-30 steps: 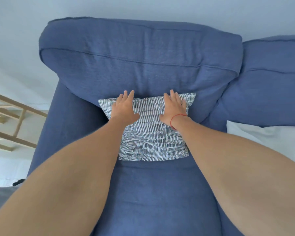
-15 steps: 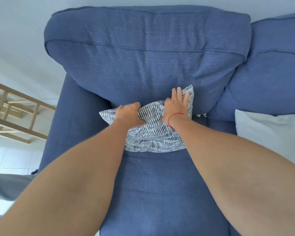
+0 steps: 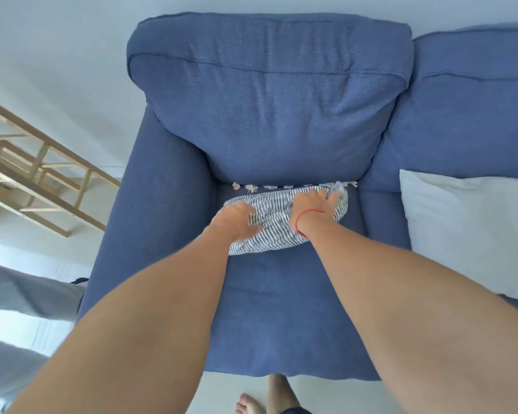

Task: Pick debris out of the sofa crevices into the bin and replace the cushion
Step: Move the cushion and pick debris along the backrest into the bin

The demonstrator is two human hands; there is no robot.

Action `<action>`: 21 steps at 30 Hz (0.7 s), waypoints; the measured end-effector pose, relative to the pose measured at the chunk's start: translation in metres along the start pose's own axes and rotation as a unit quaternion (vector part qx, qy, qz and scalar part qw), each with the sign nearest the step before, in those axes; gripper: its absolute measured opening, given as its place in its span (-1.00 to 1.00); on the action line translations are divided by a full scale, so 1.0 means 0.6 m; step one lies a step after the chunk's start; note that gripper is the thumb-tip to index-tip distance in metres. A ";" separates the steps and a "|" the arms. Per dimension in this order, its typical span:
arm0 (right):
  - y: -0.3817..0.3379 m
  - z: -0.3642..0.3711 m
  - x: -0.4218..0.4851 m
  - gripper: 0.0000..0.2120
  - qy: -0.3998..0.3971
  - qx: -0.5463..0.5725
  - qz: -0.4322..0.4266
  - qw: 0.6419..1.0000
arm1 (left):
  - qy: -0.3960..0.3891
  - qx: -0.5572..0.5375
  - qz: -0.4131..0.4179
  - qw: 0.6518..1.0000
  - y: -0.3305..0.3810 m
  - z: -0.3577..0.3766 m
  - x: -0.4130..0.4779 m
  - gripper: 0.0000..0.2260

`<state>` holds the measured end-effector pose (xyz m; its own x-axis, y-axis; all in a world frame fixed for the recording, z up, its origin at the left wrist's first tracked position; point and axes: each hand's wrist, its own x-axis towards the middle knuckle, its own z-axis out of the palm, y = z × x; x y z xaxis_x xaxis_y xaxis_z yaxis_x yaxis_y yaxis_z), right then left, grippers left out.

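A blue-and-white striped cushion (image 3: 274, 231) lies tipped forward on the blue sofa seat (image 3: 281, 309), away from the back cushion (image 3: 266, 109). My left hand (image 3: 234, 219) grips its left part. My right hand (image 3: 314, 204), with a red thread on the wrist, grips its upper right edge. Along the crevice between seat and back cushion lies a row of several white crumpled scraps (image 3: 253, 187). No bin is in view.
A white pillow (image 3: 467, 231) lies on the neighbouring seat at the right. The sofa armrest (image 3: 150, 219) is at the left, with a wooden frame (image 3: 36, 174) beyond it on the floor. A bare foot (image 3: 248, 404) stands at the sofa's front edge.
Both hands closed on the striped cushion and pulled it forward and down off the back cushion, which uncovered the white scraps in the crevice. The view has drawn back.
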<state>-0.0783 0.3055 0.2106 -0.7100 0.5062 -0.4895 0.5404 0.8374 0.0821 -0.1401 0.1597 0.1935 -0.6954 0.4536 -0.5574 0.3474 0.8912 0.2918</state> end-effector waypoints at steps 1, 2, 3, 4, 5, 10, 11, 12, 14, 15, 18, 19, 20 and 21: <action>0.003 0.009 -0.019 -0.60 -0.022 0.003 0.011 1.000 | -0.014 -0.002 -0.008 1.000 0.002 0.013 -0.016 -0.49; 0.006 0.020 -0.035 -0.58 -0.049 0.006 0.020 0.999 | -0.031 -0.006 -0.019 0.999 0.004 0.027 -0.031 -0.48; 0.010 0.030 -0.050 -0.56 -0.073 0.010 0.025 0.997 | -0.048 -0.008 -0.027 0.998 0.004 0.041 -0.043 -0.48; 0.015 0.042 -0.062 -0.59 -0.087 0.016 0.024 0.996 | -0.059 -0.005 -0.031 0.998 0.005 0.055 -0.053 -0.48; 0.020 0.049 -0.073 -0.64 -0.095 0.027 0.022 0.995 | -0.061 0.000 -0.031 0.998 0.007 0.067 -0.061 -0.49; 0.043 0.061 -0.099 -0.70 -0.074 0.090 0.011 0.993 | -0.017 0.008 -0.025 1.000 0.029 0.086 -0.088 -0.50; 0.046 0.060 -0.098 -0.78 -0.057 0.103 0.008 0.993 | -0.010 0.006 -0.025 1.000 0.035 0.084 -0.089 -0.50; 0.048 0.059 -0.096 -0.83 -0.046 0.113 0.003 0.993 | -0.001 0.003 -0.023 1.000 0.040 0.081 -0.087 -0.49; 0.050 0.056 -0.088 -0.80 -0.046 0.138 -0.010 0.989 | 0.020 0.004 -0.018 1.000 0.048 0.073 -0.078 -0.50; 0.048 0.054 -0.083 -0.72 -0.054 0.154 -0.016 0.986 | 0.029 0.006 -0.017 0.999 0.051 0.069 -0.073 -0.51; 0.038 0.042 -0.064 -0.54 -0.060 0.201 -0.024 0.977 | 0.028 0.008 -0.021 0.999 0.053 0.050 -0.057 -0.50; 0.032 0.037 -0.054 -0.52 -0.059 0.216 -0.025 0.974 | 0.022 0.006 -0.023 0.999 0.052 0.042 -0.050 -0.47; 0.027 0.031 -0.043 -0.50 -0.061 0.230 -0.027 0.971 | 0.018 0.004 -0.024 1.000 0.049 0.032 -0.042 -0.46; 0.020 0.022 -0.031 -0.48 -0.065 0.241 -0.031 0.968 | 0.016 0.001 -0.026 1.000 0.046 0.020 -0.033 -0.45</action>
<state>-0.0525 0.3034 0.2093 -0.7014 0.4024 -0.5884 0.6692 0.6560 -0.3491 -0.1092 0.1754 0.2031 -0.7325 0.4064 -0.5462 0.3111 0.9134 0.2624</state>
